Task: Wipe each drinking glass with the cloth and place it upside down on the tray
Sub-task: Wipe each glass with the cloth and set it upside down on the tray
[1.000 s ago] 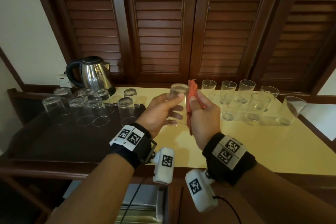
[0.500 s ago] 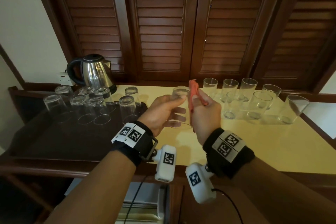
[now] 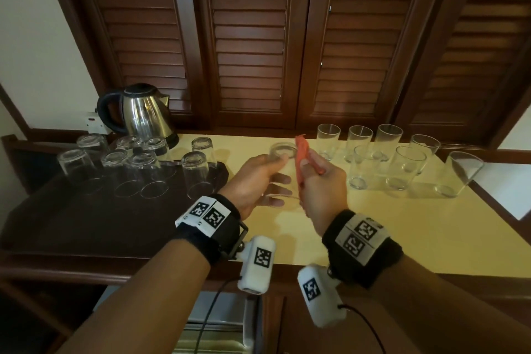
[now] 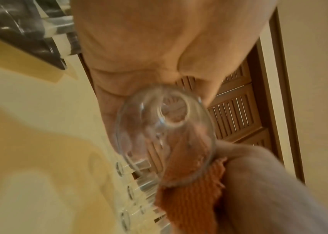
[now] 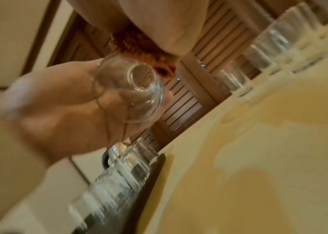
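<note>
Fingers of left hand (image 3: 253, 181) curled round base-up glass (image 3: 283, 172), axis near upright; right hand (image 3: 323, 190) pinching cloth (image 3: 301, 152).

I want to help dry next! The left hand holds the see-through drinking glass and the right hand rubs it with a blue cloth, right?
Almost. The cloth is orange, not blue; the head view shows it. The left hand does hold the clear drinking glass, and the right hand rubs it with that cloth.

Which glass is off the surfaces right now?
The glass gripped by the left hand, beside the cloth; the others stand on the tray or counter.
</note>
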The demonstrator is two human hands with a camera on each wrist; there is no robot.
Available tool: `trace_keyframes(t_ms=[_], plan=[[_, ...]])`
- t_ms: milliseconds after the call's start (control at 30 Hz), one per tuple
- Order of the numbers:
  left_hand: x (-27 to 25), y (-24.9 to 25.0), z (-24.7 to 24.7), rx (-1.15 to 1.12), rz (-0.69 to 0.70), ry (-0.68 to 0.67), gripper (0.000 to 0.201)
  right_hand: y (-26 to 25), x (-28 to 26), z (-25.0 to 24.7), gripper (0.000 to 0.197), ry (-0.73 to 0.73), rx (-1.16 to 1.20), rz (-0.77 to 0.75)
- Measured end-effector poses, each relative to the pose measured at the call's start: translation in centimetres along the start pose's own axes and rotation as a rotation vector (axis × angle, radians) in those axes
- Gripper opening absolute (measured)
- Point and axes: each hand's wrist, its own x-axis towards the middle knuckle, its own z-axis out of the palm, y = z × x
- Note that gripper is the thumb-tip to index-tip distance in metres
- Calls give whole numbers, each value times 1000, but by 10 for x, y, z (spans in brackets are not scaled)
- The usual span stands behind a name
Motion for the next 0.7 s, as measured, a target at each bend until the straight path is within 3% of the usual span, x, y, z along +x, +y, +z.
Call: trace_keyframes(t_ms=[100,167,233,300,400,467,533,633,700], plan=[[4,0,0,17,67,58,45,3,-4,3,40,-31,-49,-32],[4,2,1,-21,10,37,44,1,-11,4,42,-81,-31,-55],[0,2,2,-12,-58,-49,40,0,2,1,37,21,16,-22],[0,0,4,16,-38,-60,38,0,12,-3,35,90,77,13],[6,-4,5,-40,-25,36,50,5,-2,3,38,-8,12,-39],[5,-4,6,-49,-95,-3,50,5,-4,2,38,3,12,-45],[2,-8,9,-37,-60,-49,47,2,6,-5,34,63,88,15],[7,-13,11,-41,74,101,58,-1,3,-1,34,-2,23,-28],[8,-10,11,-109,4,82,58,-2,-4,2,39,-48,-54,-92]])
